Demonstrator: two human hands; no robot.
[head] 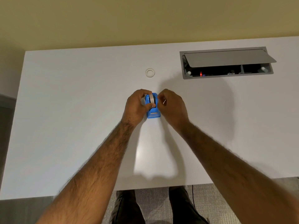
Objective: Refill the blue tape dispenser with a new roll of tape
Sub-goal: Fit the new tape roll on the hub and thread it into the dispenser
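blue tape dispenser [153, 114] sits mid-desk, cutter end toward the person, with a roll of tape [151, 98] seated in its cradle. the left hand [137, 105] wraps it from the left, fingers curled over the top and thumb pressed on the near side, hiding that flank. the right hand [171, 105] is close on the other side, fingers curled in, pinching a pale strip [164, 101], possibly the tape's loose end, hard to tell. farther back, well apart, a white tape ring [150, 72] lies flat. white desk [80, 110], grey cable hatch [226, 59] with its lid propped open far right, yellow wall [113, 21] behind, grey carpet [153, 199] below.
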